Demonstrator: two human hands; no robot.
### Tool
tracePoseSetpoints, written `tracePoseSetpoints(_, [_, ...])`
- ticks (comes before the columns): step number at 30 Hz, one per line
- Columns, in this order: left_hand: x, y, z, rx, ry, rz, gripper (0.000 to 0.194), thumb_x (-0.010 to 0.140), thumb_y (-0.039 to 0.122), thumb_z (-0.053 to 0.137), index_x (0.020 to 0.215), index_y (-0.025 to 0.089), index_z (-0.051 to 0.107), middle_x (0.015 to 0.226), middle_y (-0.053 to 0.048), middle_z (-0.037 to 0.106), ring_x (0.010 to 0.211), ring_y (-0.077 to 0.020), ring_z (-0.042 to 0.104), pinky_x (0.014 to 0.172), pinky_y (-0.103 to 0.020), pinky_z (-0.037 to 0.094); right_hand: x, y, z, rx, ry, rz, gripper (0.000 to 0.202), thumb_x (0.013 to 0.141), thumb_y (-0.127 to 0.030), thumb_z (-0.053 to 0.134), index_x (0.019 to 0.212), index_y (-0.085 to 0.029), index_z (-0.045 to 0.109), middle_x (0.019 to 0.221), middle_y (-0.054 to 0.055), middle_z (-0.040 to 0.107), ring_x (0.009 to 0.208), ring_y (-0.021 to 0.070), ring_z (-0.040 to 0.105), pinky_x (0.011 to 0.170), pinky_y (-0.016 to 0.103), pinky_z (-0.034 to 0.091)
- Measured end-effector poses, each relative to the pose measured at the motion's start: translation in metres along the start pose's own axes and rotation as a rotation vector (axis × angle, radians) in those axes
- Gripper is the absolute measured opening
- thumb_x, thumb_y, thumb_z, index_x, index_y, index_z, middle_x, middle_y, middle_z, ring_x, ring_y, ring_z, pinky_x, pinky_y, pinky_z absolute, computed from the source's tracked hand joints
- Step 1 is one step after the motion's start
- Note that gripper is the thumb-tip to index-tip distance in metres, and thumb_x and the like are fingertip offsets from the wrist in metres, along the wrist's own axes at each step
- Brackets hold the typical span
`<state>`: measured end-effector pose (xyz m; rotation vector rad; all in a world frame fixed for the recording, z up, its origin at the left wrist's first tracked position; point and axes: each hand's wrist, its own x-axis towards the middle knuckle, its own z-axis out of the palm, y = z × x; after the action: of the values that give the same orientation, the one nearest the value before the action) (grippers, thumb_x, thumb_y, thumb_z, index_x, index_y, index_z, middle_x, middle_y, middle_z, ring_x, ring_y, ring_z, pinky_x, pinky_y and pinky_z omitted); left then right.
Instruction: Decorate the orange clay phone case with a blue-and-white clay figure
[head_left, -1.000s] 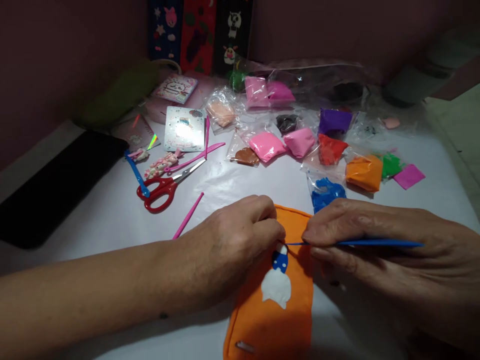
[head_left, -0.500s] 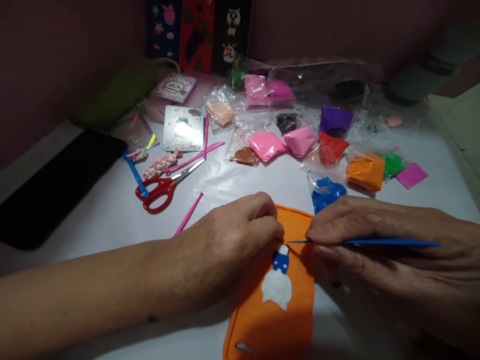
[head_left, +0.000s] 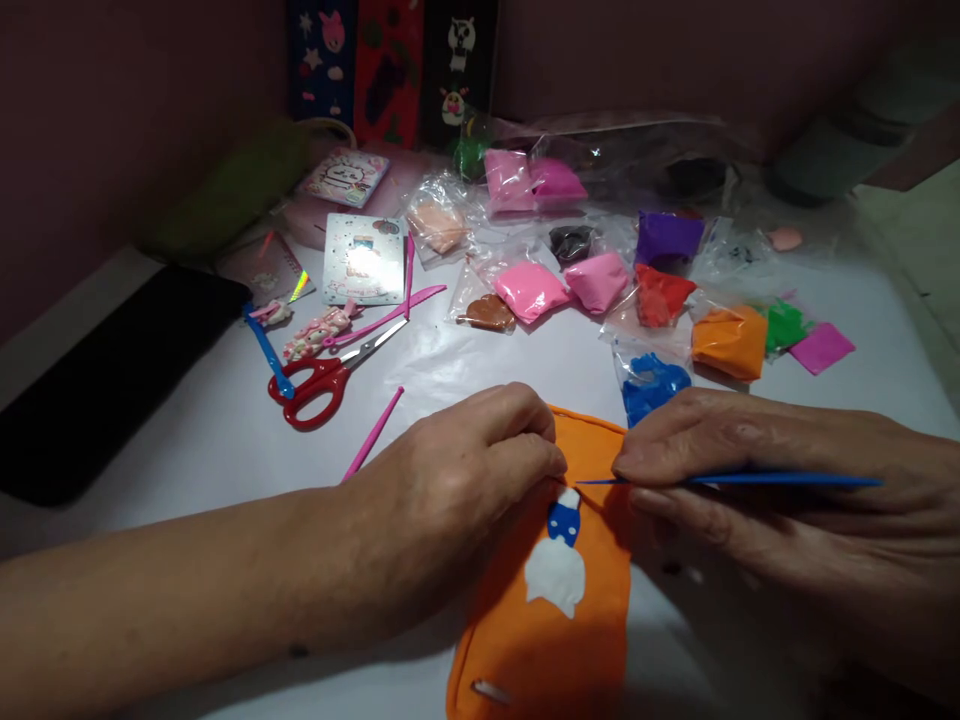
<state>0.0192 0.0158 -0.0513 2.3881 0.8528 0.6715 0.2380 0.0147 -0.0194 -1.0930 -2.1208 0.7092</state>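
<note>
An orange clay-covered panel (head_left: 540,650) lies at the front centre, with a white cat-head shape (head_left: 556,575) and a blue piece with white dots (head_left: 563,524) on it. My left hand (head_left: 472,480) rests over the panel's left edge, fingers curled down by the white tip above the blue piece; whatever its fingertips pinch is hidden. From the right, my right hand (head_left: 720,470) grips a thin blue tool (head_left: 787,481) between thumb and fingers. The tool's fine point is over the orange surface, just right of my left fingertips.
Red-handled scissors (head_left: 315,390), a pink tool (head_left: 373,433) and a black case (head_left: 112,370) lie left. Bagged clay, including blue (head_left: 654,385), orange (head_left: 729,342) and purple (head_left: 669,238), spreads behind my hands. Decorated panels (head_left: 390,70) stand at the back.
The view has shifted very slightly. Both hands keep nearly the same pose, and the blue tool's point sits a touch farther right.
</note>
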Motion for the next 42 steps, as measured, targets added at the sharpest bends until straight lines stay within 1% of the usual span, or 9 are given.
tracePoseSetpoints(5, [-0.0011, -0.0007, 0.0041, 0.040, 0.045, 0.038, 0.019, 0.092, 0.007, 0.050, 0.097, 0.012, 0.068, 0.092, -0.003, 0.056, 0.082, -0.0106, 0.053, 0.068, -0.021, 0.044, -0.0018, 0.0001, 0.0005, 0.014, 0.049, 0.001, 0.016, 0.078, -0.018, 0.071, 0.078, -0.031, 0.063, 0.069, -0.010, 0.069, 0.058, 0.0090, 0.065, 0.050, 0.016, 0.052])
tracePoseSetpoints(8, [-0.0016, -0.0029, 0.0073, 0.080, 0.055, 0.083, 0.019, 0.093, 0.009, 0.049, 0.099, 0.011, 0.067, 0.092, -0.005, 0.056, 0.082, -0.0136, 0.051, 0.067, -0.026, 0.042, -0.0028, 0.0000, 0.0006, 0.038, 0.051, 0.025, 0.012, 0.078, -0.019, 0.071, 0.077, -0.030, 0.064, 0.069, -0.009, 0.069, 0.059, 0.0092, 0.064, 0.050, 0.016, 0.052])
tracePoseSetpoints(13, [0.0001, -0.0046, 0.0098, 0.197, 0.016, 0.119, 0.018, 0.095, 0.011, 0.048, 0.101, 0.012, 0.065, 0.095, -0.006, 0.059, 0.082, -0.0164, 0.047, 0.067, -0.030, 0.038, -0.0014, -0.0002, 0.0014, 0.052, 0.052, 0.058, 0.011, 0.078, -0.020, 0.070, 0.073, -0.028, 0.065, 0.067, -0.008, 0.068, 0.059, 0.0090, 0.063, 0.052, 0.016, 0.052])
tracePoseSetpoints(20, [0.0028, -0.0014, 0.0079, 0.212, -0.013, 0.132, 0.020, 0.095, 0.010, 0.046, 0.098, 0.009, 0.066, 0.092, -0.008, 0.059, 0.080, -0.0175, 0.047, 0.065, -0.031, 0.037, -0.0003, -0.0024, 0.0017, 0.061, 0.031, 0.094, 0.008, 0.076, -0.019, 0.071, 0.073, -0.026, 0.068, 0.068, -0.009, 0.069, 0.060, 0.0064, 0.062, 0.052, 0.012, 0.049])
tracePoseSetpoints(23, [0.0046, -0.0002, 0.0060, 0.214, -0.016, 0.149, 0.021, 0.094, 0.008, 0.045, 0.096, 0.007, 0.066, 0.089, -0.009, 0.060, 0.077, -0.0181, 0.047, 0.063, -0.031, 0.037, -0.0014, -0.0025, 0.0022, 0.071, 0.046, 0.078, 0.011, 0.076, -0.016, 0.070, 0.072, -0.026, 0.066, 0.067, -0.010, 0.068, 0.058, 0.0062, 0.061, 0.050, 0.013, 0.049])
tracePoseSetpoints(26, [0.0050, 0.0004, 0.0046, 0.221, -0.028, 0.153, 0.021, 0.094, 0.008, 0.046, 0.096, 0.007, 0.066, 0.090, -0.010, 0.060, 0.077, -0.0183, 0.047, 0.062, -0.031, 0.037, -0.0012, -0.0025, 0.0025, 0.049, 0.028, 0.072, 0.013, 0.075, -0.013, 0.070, 0.072, -0.025, 0.066, 0.067, -0.010, 0.067, 0.058, 0.0067, 0.061, 0.050, 0.015, 0.050])
tracePoseSetpoints(33, [0.0047, 0.0001, 0.0066, 0.224, -0.021, 0.142, 0.021, 0.096, 0.011, 0.043, 0.095, 0.010, 0.064, 0.092, -0.008, 0.059, 0.079, -0.0178, 0.046, 0.064, -0.030, 0.038, 0.0019, -0.0024, 0.0011, 0.044, 0.022, 0.068, 0.012, 0.074, -0.013, 0.070, 0.070, -0.023, 0.067, 0.065, -0.009, 0.067, 0.056, 0.0063, 0.060, 0.052, 0.014, 0.050])
tracePoseSetpoints(37, [0.0055, 0.0007, 0.0061, 0.205, -0.033, 0.129, 0.023, 0.097, 0.011, 0.041, 0.092, 0.010, 0.063, 0.088, -0.007, 0.059, 0.078, -0.0176, 0.046, 0.063, -0.030, 0.039, 0.0012, -0.0029, -0.0005, 0.044, -0.003, 0.082, 0.008, 0.075, -0.017, 0.071, 0.071, -0.024, 0.068, 0.063, -0.008, 0.067, 0.055, 0.0064, 0.061, 0.050, 0.015, 0.048])
tracePoseSetpoints(42, [0.0043, 0.0010, 0.0055, 0.206, -0.015, 0.165, 0.020, 0.095, 0.009, 0.043, 0.092, 0.009, 0.063, 0.093, -0.010, 0.060, 0.079, -0.0185, 0.047, 0.063, -0.032, 0.039, -0.0018, -0.0041, -0.0002, 0.033, 0.013, 0.087, 0.010, 0.075, -0.016, 0.071, 0.071, -0.025, 0.068, 0.066, -0.008, 0.069, 0.057, 0.0083, 0.062, 0.050, 0.016, 0.049])
